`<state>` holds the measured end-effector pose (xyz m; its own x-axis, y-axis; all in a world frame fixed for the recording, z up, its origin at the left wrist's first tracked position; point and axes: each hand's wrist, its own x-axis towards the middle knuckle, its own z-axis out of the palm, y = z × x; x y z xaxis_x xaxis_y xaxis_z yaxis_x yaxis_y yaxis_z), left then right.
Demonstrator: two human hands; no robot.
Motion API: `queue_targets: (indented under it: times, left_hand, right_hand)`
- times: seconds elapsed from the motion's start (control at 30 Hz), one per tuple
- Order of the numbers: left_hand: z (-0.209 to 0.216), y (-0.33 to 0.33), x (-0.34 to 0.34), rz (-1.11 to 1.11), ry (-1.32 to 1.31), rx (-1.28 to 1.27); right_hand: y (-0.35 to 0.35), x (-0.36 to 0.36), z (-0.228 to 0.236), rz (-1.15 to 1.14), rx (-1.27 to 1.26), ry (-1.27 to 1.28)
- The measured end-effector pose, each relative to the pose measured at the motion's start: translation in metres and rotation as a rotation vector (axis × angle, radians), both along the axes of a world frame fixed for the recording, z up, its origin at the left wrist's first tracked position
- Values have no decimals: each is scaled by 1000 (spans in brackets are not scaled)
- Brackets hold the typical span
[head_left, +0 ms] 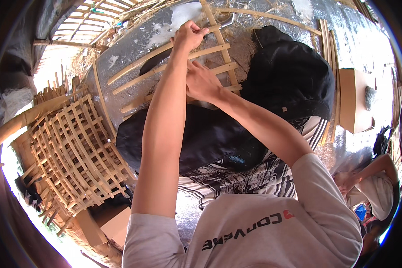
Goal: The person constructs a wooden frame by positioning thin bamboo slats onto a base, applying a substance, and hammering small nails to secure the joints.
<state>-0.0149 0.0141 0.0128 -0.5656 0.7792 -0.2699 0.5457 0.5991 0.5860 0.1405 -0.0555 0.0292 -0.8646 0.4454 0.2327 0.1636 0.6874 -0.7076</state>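
Observation:
A small frame of pale bamboo slats, crossed at its right by one upright slat (227, 56), lies in front of me. My left hand (189, 36) reaches to its far end, thumb and fingers pinched on the end of the farthest cross slat (138, 64). Closer in, my right hand (203, 80) rests over the middle of the nearer cross slats, next to another slat (223, 69). My left forearm passes in front of the right hand's fingertips, so their grip is hidden. Black cloth (196, 138) covers my lap beneath the frame.
To the left stands a finished-looking bamboo lattice (71, 152). Long loose strips (328, 49) and a cardboard box (353, 100) lie at the right, on silvery sheeting (143, 38). Another person (370, 187) sits at the lower right. A second cardboard box (118, 225) is at lower left.

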Motion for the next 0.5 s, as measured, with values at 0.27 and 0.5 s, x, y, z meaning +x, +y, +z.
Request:
queue_targets:
  times: [0.27,0.5]
  left_hand:
    - [2,-1,6,-9,25,25]
    - [-1,-4,7,28,65,18]
  right_hand:
    - [6,-14,-16,-31,-54,-139]
    - [9,-15,-24,-18,-6,-63]
